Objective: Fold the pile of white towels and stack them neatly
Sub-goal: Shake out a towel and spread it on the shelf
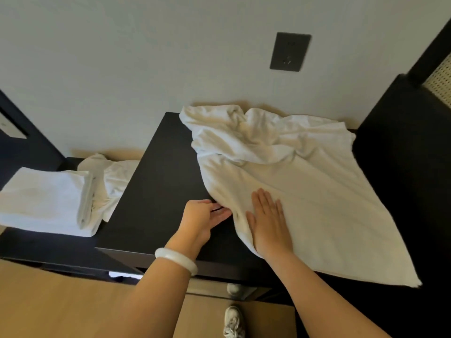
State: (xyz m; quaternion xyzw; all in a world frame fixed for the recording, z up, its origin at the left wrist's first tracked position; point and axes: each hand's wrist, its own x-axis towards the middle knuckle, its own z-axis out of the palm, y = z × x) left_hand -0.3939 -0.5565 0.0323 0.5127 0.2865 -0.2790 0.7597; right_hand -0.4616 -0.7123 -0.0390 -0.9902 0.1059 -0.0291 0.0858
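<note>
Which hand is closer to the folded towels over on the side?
Left. The left hand sits at the edge of the spread towel, on the side toward the folded stack. The right hand lies flat on that towel, farther away.

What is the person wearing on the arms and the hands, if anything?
Both forearms are bare; no sleeves show. A smooth, pale white bangle circles the left wrist. The left hand and the right hand wear no gloves, and no rings show.

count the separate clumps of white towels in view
3: a folded stack at far left, a crumpled towel beside it, and a spread towel on the dark table under the right hand. Its bunched far end may hide more.
</note>
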